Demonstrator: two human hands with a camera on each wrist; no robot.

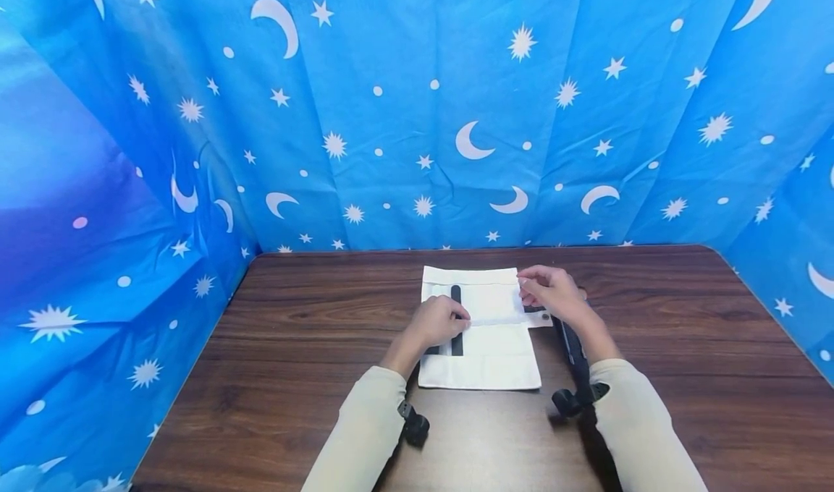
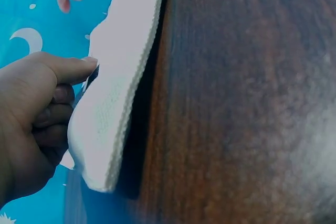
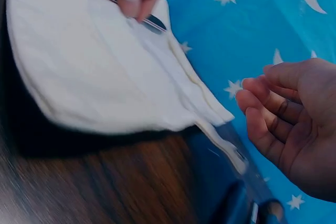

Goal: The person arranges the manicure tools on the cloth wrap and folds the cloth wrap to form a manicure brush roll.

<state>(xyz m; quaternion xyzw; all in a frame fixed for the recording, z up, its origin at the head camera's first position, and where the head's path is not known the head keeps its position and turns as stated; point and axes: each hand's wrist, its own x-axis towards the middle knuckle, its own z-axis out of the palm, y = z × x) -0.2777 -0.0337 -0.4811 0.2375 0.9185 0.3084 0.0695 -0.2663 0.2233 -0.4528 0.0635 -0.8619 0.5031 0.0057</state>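
Observation:
A white cloth roll-up case point(image 1: 498, 351) lies unfolded on the table, with pockets and a button tab point(image 1: 541, 320) on its right side. A black flat strip point(image 1: 457, 346) with a rounded end stands upright in its left part; a second dark piece shows beside it. My left hand point(image 1: 438, 320) pinches at this strip with thumb and forefinger, the other fingers curled. My right hand point(image 1: 554, 289) hovers by the case's upper right corner. In the right wrist view, the right hand point(image 3: 294, 124) has loosely bent fingers, apart from the cloth, holding nothing.
A long black object point(image 1: 572, 347) lies right of the case, partly hidden under the right forearm. Wrist cameras point(image 1: 415, 427) are strapped to both arms. The brown wooden table point(image 1: 313, 311) meets a blue star-and-moon curtain point(image 1: 404, 116) behind and at both sides.

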